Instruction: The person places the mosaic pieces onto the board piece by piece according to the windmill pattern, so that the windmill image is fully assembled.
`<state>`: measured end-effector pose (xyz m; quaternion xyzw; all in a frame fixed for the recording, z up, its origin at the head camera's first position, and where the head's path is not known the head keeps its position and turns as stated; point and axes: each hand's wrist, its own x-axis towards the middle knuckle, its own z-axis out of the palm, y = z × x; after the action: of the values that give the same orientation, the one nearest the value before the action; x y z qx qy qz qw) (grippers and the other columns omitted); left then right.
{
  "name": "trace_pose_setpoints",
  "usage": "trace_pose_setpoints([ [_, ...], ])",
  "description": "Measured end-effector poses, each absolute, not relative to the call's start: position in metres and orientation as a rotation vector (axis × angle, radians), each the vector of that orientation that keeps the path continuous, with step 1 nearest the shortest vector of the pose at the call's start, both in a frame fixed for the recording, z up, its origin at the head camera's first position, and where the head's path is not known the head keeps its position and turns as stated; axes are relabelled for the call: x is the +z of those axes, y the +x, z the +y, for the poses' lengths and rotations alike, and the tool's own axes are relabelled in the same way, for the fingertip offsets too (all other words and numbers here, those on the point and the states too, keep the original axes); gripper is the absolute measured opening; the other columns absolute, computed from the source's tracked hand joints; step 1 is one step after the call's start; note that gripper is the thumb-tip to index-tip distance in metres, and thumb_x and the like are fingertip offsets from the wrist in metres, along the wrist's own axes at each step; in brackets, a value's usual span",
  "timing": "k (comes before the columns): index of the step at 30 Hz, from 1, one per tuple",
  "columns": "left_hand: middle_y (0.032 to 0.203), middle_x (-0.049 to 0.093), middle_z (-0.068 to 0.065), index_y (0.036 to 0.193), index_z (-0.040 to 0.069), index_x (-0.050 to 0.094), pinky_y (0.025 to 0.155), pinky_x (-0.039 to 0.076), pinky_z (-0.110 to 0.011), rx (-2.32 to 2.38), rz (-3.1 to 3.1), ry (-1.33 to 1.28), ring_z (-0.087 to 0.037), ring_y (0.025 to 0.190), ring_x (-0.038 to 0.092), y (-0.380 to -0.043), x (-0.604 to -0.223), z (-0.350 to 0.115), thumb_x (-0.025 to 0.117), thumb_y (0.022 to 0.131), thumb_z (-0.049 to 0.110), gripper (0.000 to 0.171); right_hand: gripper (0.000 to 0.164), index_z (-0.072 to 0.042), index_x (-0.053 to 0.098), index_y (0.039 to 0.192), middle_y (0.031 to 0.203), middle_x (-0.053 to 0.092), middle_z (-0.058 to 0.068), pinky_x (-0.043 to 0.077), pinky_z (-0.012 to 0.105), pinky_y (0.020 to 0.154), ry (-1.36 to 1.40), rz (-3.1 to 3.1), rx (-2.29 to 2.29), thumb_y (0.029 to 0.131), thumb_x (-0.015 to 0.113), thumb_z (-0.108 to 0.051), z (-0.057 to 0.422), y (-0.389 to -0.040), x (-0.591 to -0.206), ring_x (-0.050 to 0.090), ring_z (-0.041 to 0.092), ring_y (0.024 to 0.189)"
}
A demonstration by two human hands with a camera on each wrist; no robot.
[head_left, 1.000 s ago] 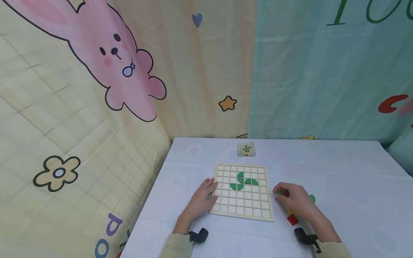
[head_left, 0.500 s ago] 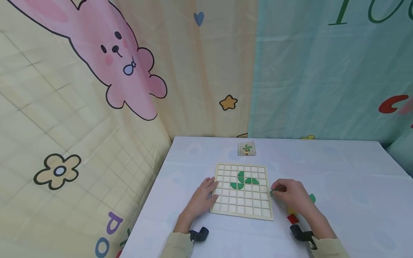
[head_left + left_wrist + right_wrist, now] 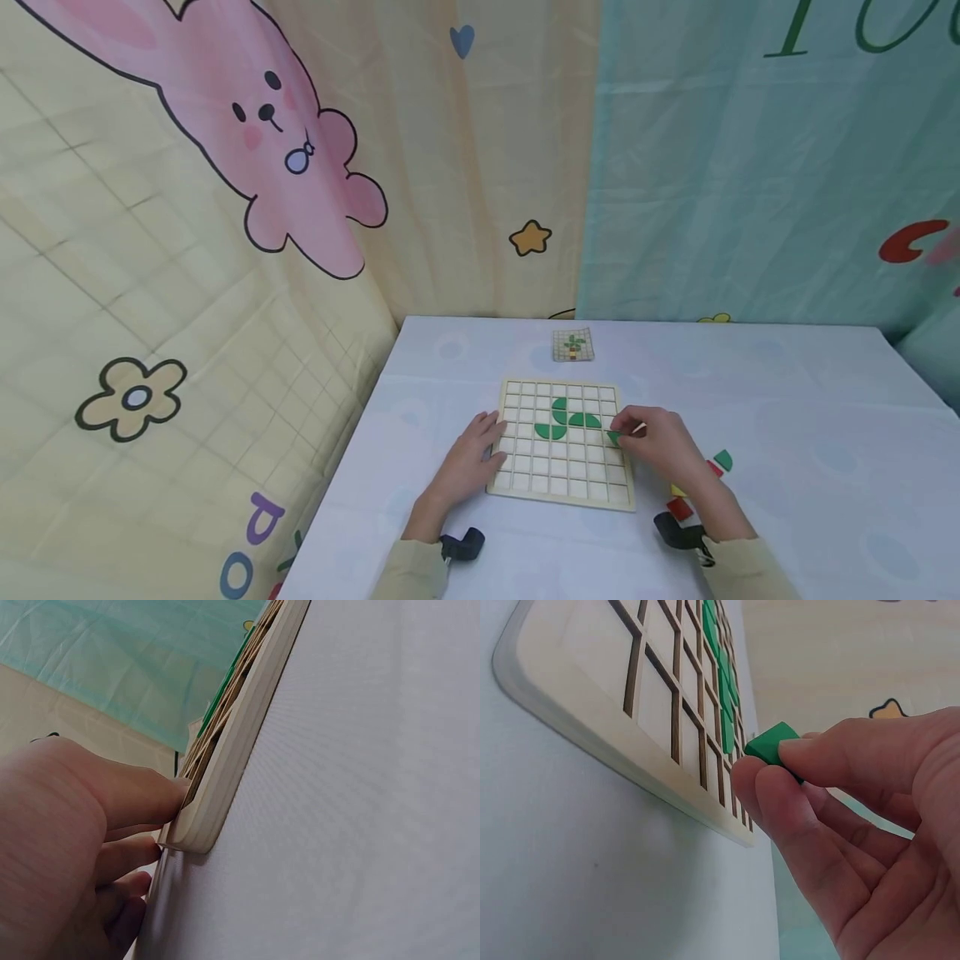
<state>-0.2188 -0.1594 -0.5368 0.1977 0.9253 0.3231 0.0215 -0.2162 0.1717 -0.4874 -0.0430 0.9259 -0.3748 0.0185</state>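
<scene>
At right edge of grid board [image 3: 558,468], R hand [image 3: 657,438] pinches green piece [image 3: 775,742]; L hand [image 3: 470,455], fingers extended, touches left side. Step: prob. placing; next needs careful alignment.

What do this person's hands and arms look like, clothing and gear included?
The left hand and right hand are bare, without gloves. Plain beige sleeves end near the wrists, and a small black curved camera sits at each wrist.

wht tbl [image 3: 817,408], crm bunny-print bkdrp [image 3: 315,312], teal bkdrp [image 3: 735,175]
</scene>
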Motion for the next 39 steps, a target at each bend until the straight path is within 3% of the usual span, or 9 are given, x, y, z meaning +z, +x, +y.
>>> trace_pose_setpoints([
  [15, 0.163, 0.031, -0.005, 0.151, 0.01, 0.047, 0.12, 0.023, -0.05, 1.01, 2.859, 0.579, -0.026, 0.152, 0.017, -0.217, -0.536, -0.162, 0.061, 0.101, 0.025, 0.054, 0.019, -0.011, 0.074, 0.103, 0.084, 0.065, 0.001, 0.053, 0.032, 0.066, -0.035, 2.902, -1.199, 0.086, 0.075, -0.003, 0.146, -0.224, -0.487, 0.058, 0.02, 0.078],
  [39, 0.161, 0.034, -0.007, 0.149, 0.008, 0.049, 0.119, 0.026, -0.051, 1.019, 2.864, 0.605, -0.029, 0.151, 0.021, -0.218, -0.536, -0.159, 0.062, 0.1, 0.023, 0.053, 0.012, -0.011, 0.074, 0.089, 0.074, 0.062, -0.002, 0.048, 0.032, 0.058, -0.141, 2.892, -1.259, 0.082, 0.078, -0.002, 0.128, -0.231, -0.498, 0.056, 0.016, 0.068],
])
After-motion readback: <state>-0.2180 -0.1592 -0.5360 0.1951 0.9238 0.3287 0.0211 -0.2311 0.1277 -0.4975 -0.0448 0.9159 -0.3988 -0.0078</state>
